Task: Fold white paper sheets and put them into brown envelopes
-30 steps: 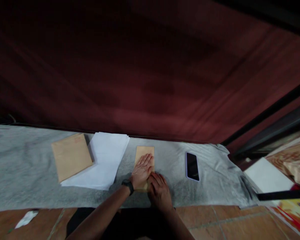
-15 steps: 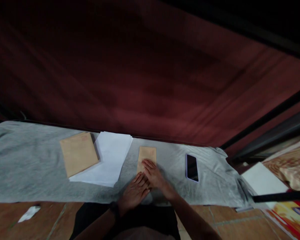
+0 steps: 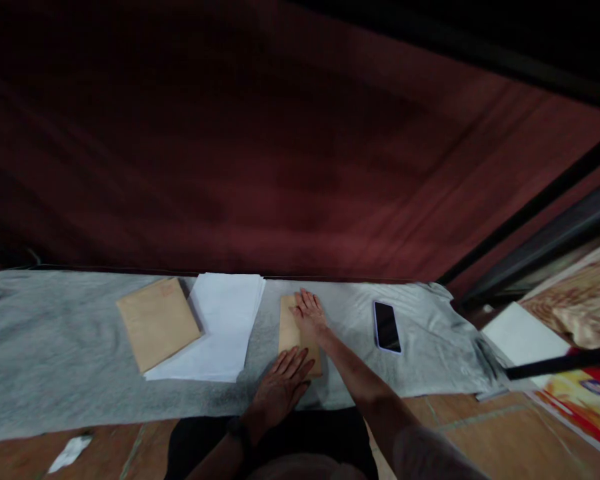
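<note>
A brown envelope (image 3: 290, 328) lies flat on the grey cloth in front of me. My left hand (image 3: 281, 380) rests on its near end, fingers stretched out. On the far end, my right hand (image 3: 310, 315) lies flat with its fingers spread, covering the upper right part. Neither hand grips anything. To the left, a stack of white paper sheets (image 3: 226, 327) lies partly under a stack of brown envelopes (image 3: 157, 323). A phone (image 3: 387, 327) with a dark screen lies to the right of my right hand.
Grey cloth (image 3: 55, 353) covers the long surface. A dark red panel (image 3: 300, 167) stands behind it. At the right are a white box (image 3: 525, 340), a dark bar and a red and yellow package (image 3: 585, 407). A white scrap (image 3: 70, 453) lies on the tiled floor.
My right hand has slid away from my left hand to the envelope's far end. My left hand stays at the near end. The camera view has tilted slightly.
</note>
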Demonstrator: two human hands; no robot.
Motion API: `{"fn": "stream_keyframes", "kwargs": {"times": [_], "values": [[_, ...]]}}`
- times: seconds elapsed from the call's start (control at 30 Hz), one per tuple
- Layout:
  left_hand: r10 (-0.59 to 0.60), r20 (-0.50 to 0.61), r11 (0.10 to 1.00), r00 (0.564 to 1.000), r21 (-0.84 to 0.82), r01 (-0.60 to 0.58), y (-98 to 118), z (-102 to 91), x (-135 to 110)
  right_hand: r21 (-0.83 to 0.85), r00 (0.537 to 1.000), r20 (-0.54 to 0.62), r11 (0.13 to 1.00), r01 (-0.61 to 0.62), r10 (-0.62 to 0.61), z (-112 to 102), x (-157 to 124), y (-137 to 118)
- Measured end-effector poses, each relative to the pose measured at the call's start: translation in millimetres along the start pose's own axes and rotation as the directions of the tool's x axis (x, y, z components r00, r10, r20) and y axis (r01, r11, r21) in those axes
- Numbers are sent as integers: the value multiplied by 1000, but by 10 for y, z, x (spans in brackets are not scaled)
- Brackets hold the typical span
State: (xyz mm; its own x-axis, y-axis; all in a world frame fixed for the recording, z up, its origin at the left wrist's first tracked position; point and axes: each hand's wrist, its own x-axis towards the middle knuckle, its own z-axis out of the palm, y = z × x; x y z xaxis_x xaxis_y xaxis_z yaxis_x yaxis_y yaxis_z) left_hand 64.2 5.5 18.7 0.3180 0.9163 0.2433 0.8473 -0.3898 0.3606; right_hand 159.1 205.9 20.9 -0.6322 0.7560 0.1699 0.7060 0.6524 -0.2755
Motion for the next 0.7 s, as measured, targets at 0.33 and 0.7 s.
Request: {"fn": "stream_keyframes", "kwargs": {"times": [0.33, 0.7], "values": [[-4, 10, 1000, 1000, 15, 4, -91, 103, -37, -2, 988, -150, 999, -32, 31, 105, -951, -62], [-23, 8, 997, 1000, -76, 23, -222, 137, -102, -45, 985, -171, 999, -8, 0, -74, -1620, -210]]}}
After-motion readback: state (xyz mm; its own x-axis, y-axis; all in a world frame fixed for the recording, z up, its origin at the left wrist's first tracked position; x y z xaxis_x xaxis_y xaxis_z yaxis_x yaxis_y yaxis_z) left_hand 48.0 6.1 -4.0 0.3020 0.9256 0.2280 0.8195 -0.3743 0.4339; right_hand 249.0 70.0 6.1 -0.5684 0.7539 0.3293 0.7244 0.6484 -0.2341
